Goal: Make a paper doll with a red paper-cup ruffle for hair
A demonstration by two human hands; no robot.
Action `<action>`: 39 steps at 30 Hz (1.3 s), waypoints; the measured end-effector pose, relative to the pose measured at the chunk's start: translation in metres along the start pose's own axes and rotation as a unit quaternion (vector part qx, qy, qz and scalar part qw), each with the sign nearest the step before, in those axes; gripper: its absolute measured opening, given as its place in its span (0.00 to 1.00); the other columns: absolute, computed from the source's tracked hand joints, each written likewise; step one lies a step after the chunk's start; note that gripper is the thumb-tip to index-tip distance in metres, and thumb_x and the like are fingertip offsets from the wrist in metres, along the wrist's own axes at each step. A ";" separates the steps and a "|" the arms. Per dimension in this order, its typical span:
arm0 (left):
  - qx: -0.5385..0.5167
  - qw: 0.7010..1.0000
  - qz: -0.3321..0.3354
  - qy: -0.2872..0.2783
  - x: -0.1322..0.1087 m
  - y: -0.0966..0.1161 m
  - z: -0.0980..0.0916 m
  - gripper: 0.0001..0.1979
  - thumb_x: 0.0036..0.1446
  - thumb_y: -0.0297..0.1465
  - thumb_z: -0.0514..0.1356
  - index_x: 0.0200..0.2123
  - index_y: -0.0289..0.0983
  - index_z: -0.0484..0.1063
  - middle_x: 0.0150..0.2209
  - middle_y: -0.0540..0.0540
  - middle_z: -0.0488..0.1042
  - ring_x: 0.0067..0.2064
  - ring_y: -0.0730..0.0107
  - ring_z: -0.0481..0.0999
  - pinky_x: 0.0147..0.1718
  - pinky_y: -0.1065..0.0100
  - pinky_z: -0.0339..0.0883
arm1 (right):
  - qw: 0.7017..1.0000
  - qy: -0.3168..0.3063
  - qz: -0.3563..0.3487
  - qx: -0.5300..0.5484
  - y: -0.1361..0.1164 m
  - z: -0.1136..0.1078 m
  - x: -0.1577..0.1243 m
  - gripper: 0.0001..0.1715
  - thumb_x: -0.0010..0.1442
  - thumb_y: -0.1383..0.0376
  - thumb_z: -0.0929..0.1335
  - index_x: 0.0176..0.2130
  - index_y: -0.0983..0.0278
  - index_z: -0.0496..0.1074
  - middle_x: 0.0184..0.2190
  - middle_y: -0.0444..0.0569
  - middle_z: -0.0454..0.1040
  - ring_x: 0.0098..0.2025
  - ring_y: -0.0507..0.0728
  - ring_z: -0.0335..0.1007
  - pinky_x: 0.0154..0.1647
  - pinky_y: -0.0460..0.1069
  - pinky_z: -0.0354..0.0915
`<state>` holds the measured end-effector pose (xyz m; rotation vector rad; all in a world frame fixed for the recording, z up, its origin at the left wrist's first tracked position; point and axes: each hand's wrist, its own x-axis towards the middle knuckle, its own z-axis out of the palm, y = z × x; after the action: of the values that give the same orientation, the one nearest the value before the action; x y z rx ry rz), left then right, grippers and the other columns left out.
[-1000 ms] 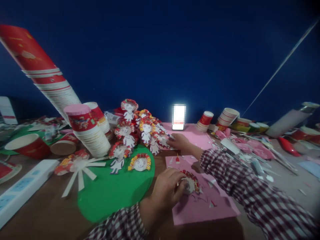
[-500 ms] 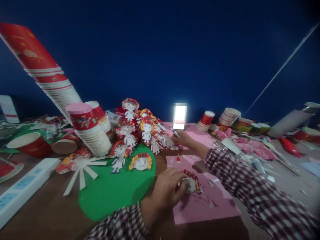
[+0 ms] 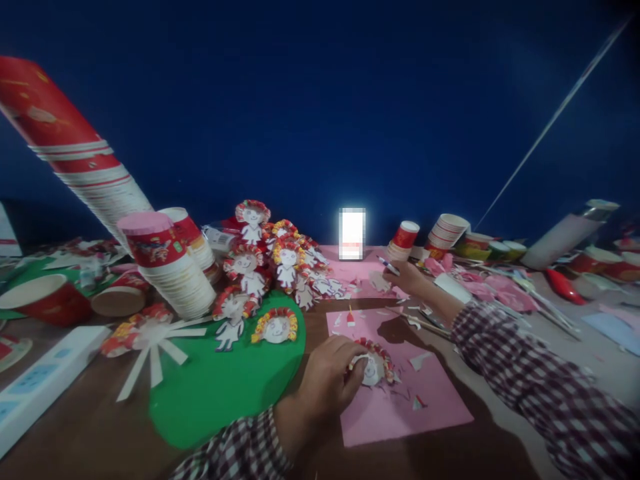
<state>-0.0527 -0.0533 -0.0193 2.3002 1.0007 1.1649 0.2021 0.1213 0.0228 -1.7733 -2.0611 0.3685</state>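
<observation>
My left hand (image 3: 333,373) is closed on the edge of a paper doll face (image 3: 371,371) with a drawn face and a curled red and yellow rim. This face rests on a pink paper sheet (image 3: 360,427) amid small scraps. Reaching forward over the far pink paper, my right hand (image 3: 409,277) grips a marker (image 3: 387,265) with a white and dark barrel. Close to its fingers is a beige paper piece (image 3: 380,283); whether they touch it, I cannot tell. A small red-bodied brush-like item (image 3: 351,319) lies near the sheet's back edge.
Finished-looking paper dolls (image 3: 287,263) are heaped at the centre back, by a green mat (image 3: 210,407). Stacked paper cups (image 3: 170,273) lean on the left, behind a power strip (image 3: 50,380). A glowing phone-like screen (image 3: 353,233) stands at the wall. Pink scraps (image 3: 500,290) litter the right.
My right hand has moved to the right with the marker, away from the front of the glowing screen. The left hand stays on the doll face. The view has shifted slightly.
</observation>
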 end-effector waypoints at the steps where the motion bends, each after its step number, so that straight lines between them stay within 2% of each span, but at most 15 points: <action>1: 0.002 1.000 0.000 0.000 0.000 0.000 0.000 0.07 0.61 0.29 0.55 0.40 0.38 0.72 0.35 0.45 0.75 0.37 0.65 0.72 0.37 0.64 0.66 | 1.000 0.004 0.000 -0.018 0.007 -0.003 -0.002 0.05 0.55 0.66 0.69 0.28 0.66 0.72 0.24 0.47 0.74 0.26 0.53 0.66 0.27 0.45 0.56; 6: 0.000 1.000 0.000 0.003 0.001 0.002 0.001 0.07 0.61 0.29 0.54 0.39 0.38 0.72 0.34 0.44 0.75 0.37 0.65 0.73 0.37 0.64 0.66 | 0.996 0.011 0.009 -0.083 0.029 -0.013 -0.008 0.07 0.53 0.66 0.69 0.34 0.66 0.75 0.29 0.50 0.76 0.29 0.55 0.69 0.29 0.46 0.56; 10: -0.002 1.000 -0.004 -0.003 0.001 0.003 -0.001 0.07 0.60 0.28 0.55 0.39 0.38 0.72 0.34 0.44 0.75 0.37 0.65 0.73 0.38 0.64 0.67 | 0.993 0.048 0.017 -0.105 0.021 -0.015 -0.013 0.13 0.56 0.62 0.67 0.41 0.65 0.75 0.34 0.54 0.78 0.31 0.58 0.71 0.29 0.48 0.56; 14: 0.015 1.000 -0.001 0.003 0.003 0.001 -0.003 0.07 0.61 0.28 0.54 0.39 0.37 0.72 0.34 0.44 0.75 0.37 0.65 0.73 0.38 0.64 0.67 | 0.991 0.133 -0.014 -0.010 -0.005 -0.009 -0.035 0.16 0.59 0.58 0.63 0.38 0.66 0.76 0.29 0.52 0.77 0.29 0.58 0.70 0.28 0.48 0.58; 16: 0.024 1.000 -0.001 0.011 0.004 0.000 -0.004 0.07 0.61 0.28 0.55 0.40 0.37 0.71 0.35 0.45 0.75 0.38 0.65 0.73 0.39 0.64 0.67 | 0.991 0.132 -0.031 0.019 -0.013 -0.002 -0.052 0.18 0.60 0.56 0.63 0.36 0.65 0.75 0.27 0.50 0.77 0.28 0.57 0.70 0.29 0.48 0.60; 17: 0.026 1.000 -0.002 0.015 0.004 0.001 -0.004 0.07 0.61 0.28 0.55 0.41 0.37 0.71 0.35 0.45 0.75 0.38 0.65 0.73 0.39 0.64 0.67 | 0.990 0.132 -0.042 0.035 -0.014 0.002 -0.061 0.18 0.60 0.55 0.63 0.36 0.65 0.75 0.28 0.49 0.77 0.29 0.56 0.71 0.30 0.48 0.61; 20: 0.033 0.999 -0.017 0.028 0.002 0.006 -0.008 0.07 0.61 0.28 0.55 0.42 0.38 0.71 0.37 0.45 0.76 0.40 0.66 0.73 0.41 0.64 0.67 | 0.970 0.213 -0.070 0.095 -0.004 0.013 -0.082 0.18 0.60 0.55 0.63 0.37 0.65 0.74 0.29 0.50 0.77 0.30 0.56 0.70 0.33 0.48 0.63; 22: 0.045 0.998 -0.029 0.037 -0.001 0.009 -0.013 0.07 0.61 0.28 0.55 0.42 0.38 0.71 0.38 0.45 0.76 0.41 0.66 0.73 0.42 0.64 0.67 | 0.955 0.267 -0.081 0.099 0.008 0.018 -0.089 0.17 0.61 0.55 0.64 0.34 0.65 0.73 0.29 0.51 0.75 0.30 0.56 0.70 0.34 0.49 0.64; 24: 0.069 0.996 -0.042 0.046 -0.005 0.010 -0.023 0.08 0.61 0.28 0.56 0.43 0.37 0.71 0.38 0.44 0.76 0.41 0.66 0.74 0.42 0.64 0.68 | 0.947 0.294 -0.095 0.088 0.019 0.021 -0.091 0.15 0.62 0.56 0.64 0.33 0.64 0.72 0.28 0.51 0.75 0.30 0.56 0.70 0.35 0.49 0.64; 27: 0.149 0.985 -0.053 0.074 -0.002 0.002 -0.051 0.08 0.62 0.29 0.55 0.41 0.37 0.72 0.38 0.44 0.77 0.42 0.67 0.75 0.44 0.64 0.69 | 0.947 0.280 -0.129 0.086 0.026 0.024 -0.092 0.12 0.62 0.59 0.64 0.35 0.64 0.72 0.30 0.51 0.75 0.32 0.57 0.71 0.37 0.50 0.65; 29: 0.226 0.966 -0.088 0.084 0.010 -0.006 -0.078 0.09 0.62 0.30 0.54 0.41 0.37 0.73 0.40 0.43 0.78 0.45 0.65 0.75 0.48 0.63 0.68 | 0.950 0.263 -0.141 0.091 0.025 0.026 -0.093 0.10 0.61 0.61 0.64 0.37 0.63 0.72 0.32 0.51 0.75 0.34 0.58 0.72 0.37 0.50 0.66; 31: 0.315 0.933 -0.165 0.051 0.030 -0.014 -0.106 0.11 0.63 0.32 0.52 0.42 0.37 0.73 0.43 0.43 0.77 0.47 0.66 0.75 0.50 0.66 0.67 | 0.952 0.256 -0.140 0.094 0.024 0.028 -0.094 0.09 0.61 0.62 0.64 0.38 0.63 0.72 0.33 0.51 0.76 0.35 0.59 0.73 0.38 0.51 0.66; 34: 0.366 0.905 -0.213 0.040 0.068 -0.024 -0.138 0.13 0.63 0.33 0.51 0.44 0.37 0.73 0.46 0.43 0.77 0.47 0.65 0.75 0.50 0.66 0.66 | 0.953 0.245 -0.144 0.105 0.024 0.032 -0.094 0.10 0.61 0.61 0.63 0.38 0.62 0.71 0.34 0.51 0.76 0.35 0.59 0.74 0.37 0.51 0.66; 36: 0.395 0.884 -0.247 0.027 0.093 -0.032 -0.148 0.14 0.63 0.33 0.51 0.45 0.37 0.74 0.45 0.43 0.77 0.46 0.63 0.76 0.47 0.66 0.67 | 0.954 0.239 -0.142 0.115 0.025 0.033 -0.094 0.10 0.60 0.61 0.63 0.38 0.62 0.71 0.34 0.51 0.76 0.34 0.58 0.74 0.36 0.50 0.67; 39: 0.433 0.853 -0.292 -0.014 0.125 -0.044 -0.148 0.12 0.61 0.33 0.54 0.42 0.38 0.75 0.42 0.42 0.78 0.46 0.58 0.76 0.46 0.63 0.67 | 0.953 0.242 -0.137 0.119 0.028 0.032 -0.093 0.09 0.59 0.62 0.63 0.38 0.62 0.71 0.34 0.51 0.76 0.33 0.58 0.74 0.36 0.51 0.67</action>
<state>-0.1402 0.0701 0.1095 2.2328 2.3618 0.4375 0.2228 0.0360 -0.0294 -1.2584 -1.7861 0.0806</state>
